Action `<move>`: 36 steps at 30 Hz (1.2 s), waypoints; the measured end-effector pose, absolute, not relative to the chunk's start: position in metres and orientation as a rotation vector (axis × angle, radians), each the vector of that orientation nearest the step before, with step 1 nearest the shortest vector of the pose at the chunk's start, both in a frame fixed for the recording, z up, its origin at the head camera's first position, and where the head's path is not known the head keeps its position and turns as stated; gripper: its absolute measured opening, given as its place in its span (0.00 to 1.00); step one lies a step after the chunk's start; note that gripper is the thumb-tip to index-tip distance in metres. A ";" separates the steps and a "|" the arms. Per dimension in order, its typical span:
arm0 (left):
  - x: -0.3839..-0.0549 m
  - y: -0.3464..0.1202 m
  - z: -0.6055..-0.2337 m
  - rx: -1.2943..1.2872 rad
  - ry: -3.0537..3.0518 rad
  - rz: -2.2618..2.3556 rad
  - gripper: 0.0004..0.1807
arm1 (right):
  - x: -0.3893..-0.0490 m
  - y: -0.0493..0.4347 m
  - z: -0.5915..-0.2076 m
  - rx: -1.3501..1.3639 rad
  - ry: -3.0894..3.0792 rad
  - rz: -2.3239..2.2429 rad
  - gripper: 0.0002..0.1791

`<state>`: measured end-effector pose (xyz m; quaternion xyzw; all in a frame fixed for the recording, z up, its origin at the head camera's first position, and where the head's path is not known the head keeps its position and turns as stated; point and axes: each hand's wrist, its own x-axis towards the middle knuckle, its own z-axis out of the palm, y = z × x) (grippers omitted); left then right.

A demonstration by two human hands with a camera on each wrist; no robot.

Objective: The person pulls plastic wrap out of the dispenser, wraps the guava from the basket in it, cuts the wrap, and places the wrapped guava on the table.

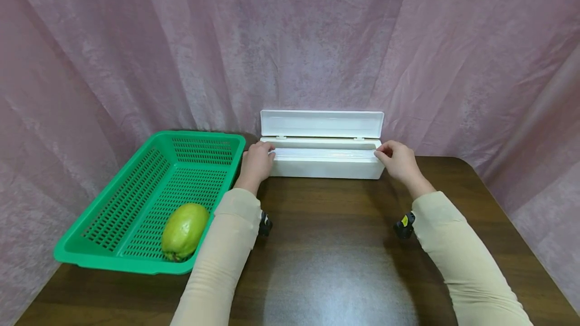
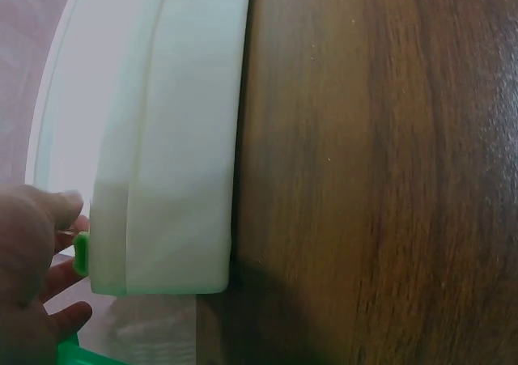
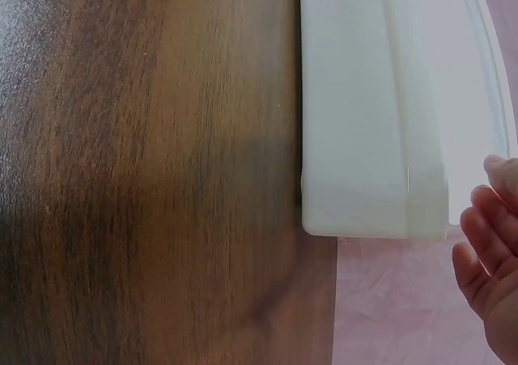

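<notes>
At the table's back stands a long white cling film dispenser box, its lid raised. Clear cling film lies along the box's opening. My left hand is at the left end, thumb and fingers pinching the film's edge. At the opposite end my right hand pinches the film between thumb and index finger. A small green piece shows at the box's end in the left wrist view, close to the left fingers. The right wrist view shows the other right fingers loosely curled beside the box.
To the left is a green plastic basket with slotted walls. One green-yellow fruit lies in its near right corner. Under everything is a dark brown wooden table. A pink curtain hangs right behind the box.
</notes>
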<state>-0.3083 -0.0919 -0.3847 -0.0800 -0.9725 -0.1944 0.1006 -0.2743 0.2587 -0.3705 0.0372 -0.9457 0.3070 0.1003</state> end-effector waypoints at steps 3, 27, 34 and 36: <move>-0.308 -0.093 -0.385 -0.226 -2.845 -0.554 0.10 | -0.274 0.259 -0.370 0.103 -2.789 0.919 0.12; -0.308 -0.093 -0.373 -0.209 -2.882 -0.694 0.12 | -0.272 0.263 -0.366 0.133 -2.759 0.896 0.14; -0.307 -0.094 -0.370 -0.218 -2.856 -0.749 0.11 | -0.270 0.261 -0.361 0.136 -2.761 0.902 0.14; -0.306 -0.094 -0.370 -0.219 -2.852 -0.757 0.11 | -0.270 0.261 -0.360 0.141 -2.762 0.903 0.14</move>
